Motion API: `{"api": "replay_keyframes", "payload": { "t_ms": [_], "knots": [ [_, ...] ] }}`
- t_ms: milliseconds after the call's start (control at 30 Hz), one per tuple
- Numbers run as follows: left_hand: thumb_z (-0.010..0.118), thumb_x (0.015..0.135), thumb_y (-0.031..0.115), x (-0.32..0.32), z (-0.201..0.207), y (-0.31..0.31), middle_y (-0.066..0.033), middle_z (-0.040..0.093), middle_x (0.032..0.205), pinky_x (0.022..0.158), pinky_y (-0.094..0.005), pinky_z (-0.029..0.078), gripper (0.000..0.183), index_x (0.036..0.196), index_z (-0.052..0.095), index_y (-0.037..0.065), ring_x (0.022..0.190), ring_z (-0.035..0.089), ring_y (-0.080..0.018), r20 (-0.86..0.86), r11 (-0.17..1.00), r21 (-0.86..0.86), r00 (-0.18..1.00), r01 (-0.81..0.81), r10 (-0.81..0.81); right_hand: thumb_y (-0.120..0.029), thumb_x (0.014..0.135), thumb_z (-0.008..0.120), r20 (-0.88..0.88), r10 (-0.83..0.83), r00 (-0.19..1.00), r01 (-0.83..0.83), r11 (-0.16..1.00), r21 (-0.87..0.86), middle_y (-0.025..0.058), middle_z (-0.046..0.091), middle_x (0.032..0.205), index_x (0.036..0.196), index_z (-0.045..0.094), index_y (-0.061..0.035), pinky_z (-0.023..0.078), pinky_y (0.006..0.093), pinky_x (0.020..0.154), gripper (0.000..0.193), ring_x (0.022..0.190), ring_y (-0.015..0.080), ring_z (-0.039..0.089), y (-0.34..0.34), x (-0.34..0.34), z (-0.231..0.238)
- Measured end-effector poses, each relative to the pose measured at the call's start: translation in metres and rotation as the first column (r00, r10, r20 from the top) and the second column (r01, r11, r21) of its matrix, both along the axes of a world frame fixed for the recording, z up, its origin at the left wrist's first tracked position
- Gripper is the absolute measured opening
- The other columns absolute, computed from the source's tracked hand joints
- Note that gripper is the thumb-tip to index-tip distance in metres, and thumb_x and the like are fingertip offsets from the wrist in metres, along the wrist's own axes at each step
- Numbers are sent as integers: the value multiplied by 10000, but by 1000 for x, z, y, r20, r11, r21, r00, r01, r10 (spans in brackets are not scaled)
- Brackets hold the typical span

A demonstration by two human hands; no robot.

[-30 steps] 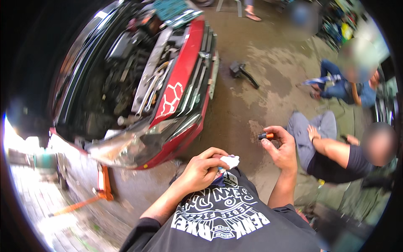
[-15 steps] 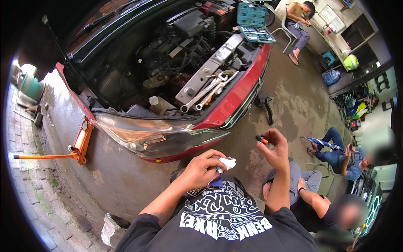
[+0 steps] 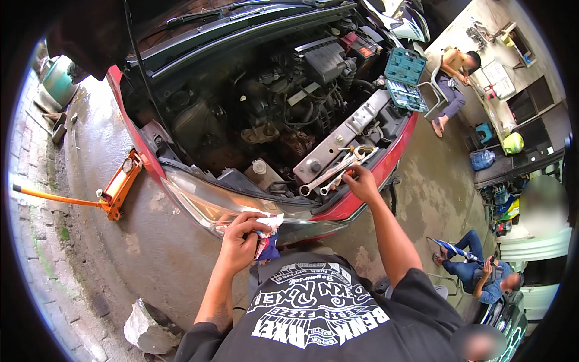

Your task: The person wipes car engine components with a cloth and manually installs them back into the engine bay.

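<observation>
daylight from the left brightens the paving (image 3: 39,256); the engine bay (image 3: 241,114) lies in shadow; edges curve into a black rim, round blurs at right.

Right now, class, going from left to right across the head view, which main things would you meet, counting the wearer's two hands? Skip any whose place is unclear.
Jack, left hand, right hand, tool case, water jug, helmet.
</observation>
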State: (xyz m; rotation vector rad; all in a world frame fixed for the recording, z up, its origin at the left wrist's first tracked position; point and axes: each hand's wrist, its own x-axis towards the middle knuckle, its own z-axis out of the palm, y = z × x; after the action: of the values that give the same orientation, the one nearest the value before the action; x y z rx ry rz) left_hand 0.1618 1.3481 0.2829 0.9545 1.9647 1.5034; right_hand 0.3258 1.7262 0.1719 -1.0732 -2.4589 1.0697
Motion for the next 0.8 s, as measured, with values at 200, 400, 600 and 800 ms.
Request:
{"api": "replay_keyframes", "payload": {
  "t_ms": [200, 400, 600, 800],
  "knots": [
    [462, 751, -121, 10, -4, -4, -148, 667, 1136, 949, -338, 474, 333, 918, 727, -9, 1056, 642, -269, 91, 991, 5, 987, -134, 133, -178, 834, 747, 203, 300, 932, -289, 954, -79, 108, 692, 822, 1059, 652, -10, 539, 352, 693, 296, 735, 218, 670, 49, -29, -26],
    [509, 1018, 73, 35, -39, 39, -77, 658, 1095, 871, -256, 469, 202, 1120, 662, -10, 984, 592, -112, 722, 858, 128, 640, -498, 264, -162, 883, 727, -204, 353, 913, -394, 638, -661, 21, 653, 937, 1141, 632, -15, 534, 299, 720, 312, 818, 122, 625, -6, -37, 50],
    [494, 1071, 328, 38, -21, 121, 8, 613, 802, 503, -206, 428, 330, 1177, 610, 38, 625, 545, -30, 372, 999, -43, 928, -24, 39, -163, 882, 756, -354, 649, 674, -738, 559, -378, 114, 688, 1053, 1170, 641, -14, 533, 334, 820, 344, 917, 204, 675, -60, -44, 123],
    [488, 1070, 371, 30, -12, 152, -10, 651, 1016, 783, -231, 489, 405, 1256, 585, 25, 942, 595, -80, 484, 992, -56, 872, 116, -75, -222, 857, 785, -354, 730, 585, -788, 614, -38, 137, 613, 944, 1216, 652, -53, 522, 380, 766, 418, 859, 324, 639, -21, -51, 133]
  ]
}}
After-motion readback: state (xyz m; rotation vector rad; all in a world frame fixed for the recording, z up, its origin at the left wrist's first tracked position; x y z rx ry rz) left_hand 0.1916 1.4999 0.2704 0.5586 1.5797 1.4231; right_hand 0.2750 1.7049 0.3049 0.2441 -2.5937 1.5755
